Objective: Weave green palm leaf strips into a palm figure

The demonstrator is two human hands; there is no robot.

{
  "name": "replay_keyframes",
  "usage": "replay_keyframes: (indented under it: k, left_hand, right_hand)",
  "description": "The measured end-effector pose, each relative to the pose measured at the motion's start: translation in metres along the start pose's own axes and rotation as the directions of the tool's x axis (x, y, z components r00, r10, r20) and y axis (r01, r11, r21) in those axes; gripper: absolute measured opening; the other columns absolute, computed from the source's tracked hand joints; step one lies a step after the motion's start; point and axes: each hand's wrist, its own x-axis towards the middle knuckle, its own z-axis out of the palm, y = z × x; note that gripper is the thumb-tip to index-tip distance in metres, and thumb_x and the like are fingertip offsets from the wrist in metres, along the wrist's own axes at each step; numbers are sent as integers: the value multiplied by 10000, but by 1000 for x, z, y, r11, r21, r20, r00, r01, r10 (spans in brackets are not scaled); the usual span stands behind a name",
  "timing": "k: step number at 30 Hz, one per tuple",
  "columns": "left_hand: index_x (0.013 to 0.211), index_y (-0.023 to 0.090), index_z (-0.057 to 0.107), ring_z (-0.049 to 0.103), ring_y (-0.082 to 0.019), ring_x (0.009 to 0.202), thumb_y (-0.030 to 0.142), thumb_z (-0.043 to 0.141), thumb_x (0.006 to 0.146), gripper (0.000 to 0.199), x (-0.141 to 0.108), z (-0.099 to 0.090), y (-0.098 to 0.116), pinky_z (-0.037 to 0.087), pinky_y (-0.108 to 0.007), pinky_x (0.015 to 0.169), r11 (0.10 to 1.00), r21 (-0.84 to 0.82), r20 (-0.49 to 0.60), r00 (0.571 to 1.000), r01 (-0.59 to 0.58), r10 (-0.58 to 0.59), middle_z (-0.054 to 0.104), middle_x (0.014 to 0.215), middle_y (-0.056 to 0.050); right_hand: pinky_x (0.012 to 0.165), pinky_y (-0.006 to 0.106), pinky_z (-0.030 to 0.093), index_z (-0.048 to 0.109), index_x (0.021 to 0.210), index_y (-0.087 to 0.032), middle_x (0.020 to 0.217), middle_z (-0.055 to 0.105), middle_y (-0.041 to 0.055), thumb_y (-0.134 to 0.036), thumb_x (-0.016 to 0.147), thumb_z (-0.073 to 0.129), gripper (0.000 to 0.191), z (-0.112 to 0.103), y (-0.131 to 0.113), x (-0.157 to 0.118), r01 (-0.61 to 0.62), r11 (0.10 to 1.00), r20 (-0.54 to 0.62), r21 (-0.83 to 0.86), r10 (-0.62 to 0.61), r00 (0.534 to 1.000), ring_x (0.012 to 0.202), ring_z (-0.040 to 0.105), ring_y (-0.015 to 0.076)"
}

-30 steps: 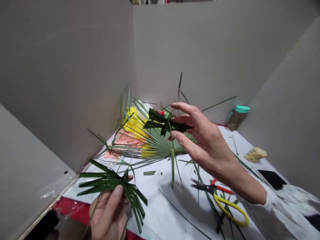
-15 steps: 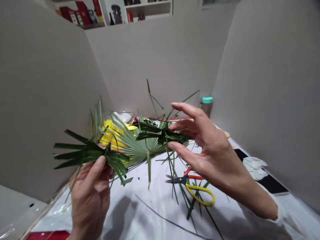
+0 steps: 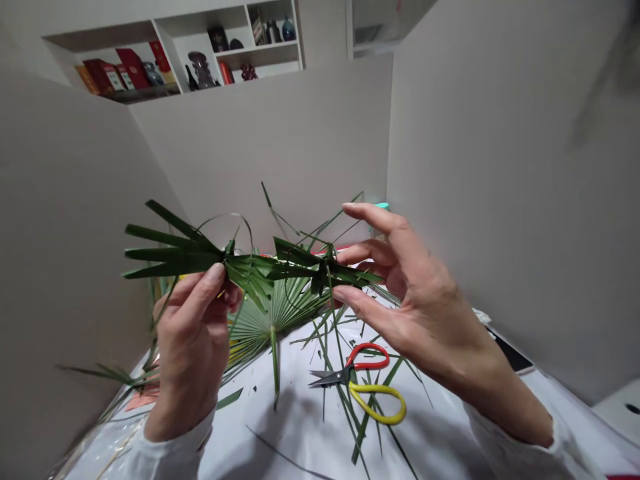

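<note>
Left hand: clenched in a firm pinch, the thumb pressing down on a bundle of green palm strips whose cut ends fan out to the left.

Right hand: grasping lightly, fingers spread wide, with a woven palm-strip piece held between the thumb and middle finger (the index finger stands clear above it).

Palm work: both pieces hang in the air between the hands, directly above the fan palm leaf. Their strips meet near the middle, but whether they are joined is hard to tell. A thin curled strip arches over the bundle.

Fan palm leaf: lies on the white-covered table, its stem pointing toward the person.

Right of the fan palm leaf: scissors with one red and one yellow loop handle rest among loose palm strips.

Further right of the fan palm leaf: a black phone lies at the table's edge (only partly in view).

Beyond the fan palm leaf: grey partition walls rise, with a shelf of ornaments and red books above them.
</note>
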Motion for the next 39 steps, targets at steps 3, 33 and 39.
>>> replay_keyframes:
  k: [3, 33, 39]
  left_hand:
    - [562, 214, 662, 493, -92, 540, 225, 863, 697, 242, 5, 10, -5, 450, -200, 500, 999, -38, 37, 999, -9, 11, 531, 535, 40]
    - [553, 192, 614, 491, -82, 539, 236, 845, 738, 299, -3, 3, 2, 402, -204, 497, 982, -125, 72, 986, -141, 150, 497, 535, 48]
    - [551, 190, 633, 503, -86, 543, 209, 827, 749, 278, 0, -3, 8, 414, -201, 494, 978, -139, 50, 985, -156, 164, 521, 539, 37]
  right_hand:
    - [790, 387, 713, 427, 1519, -266, 1038, 708, 26, -124, 895, 678, 687, 0, 2, 0, -21, 1000, -8, -3, 21, 1000, 970, 727, 228]
    - [923, 356, 665, 554, 1459, -360, 1074, 732, 41, -365, 815, 810, 693, -6, -11, -8, -101, 983, -168, -154, 74, 983, 948, 750, 238]
    - [988, 459, 641, 556, 1453, -422, 1093, 736, 61, -391, 803, 821, 703, -10, -5, -6, -128, 978, -198, -167, 94, 976, 1007, 748, 288]
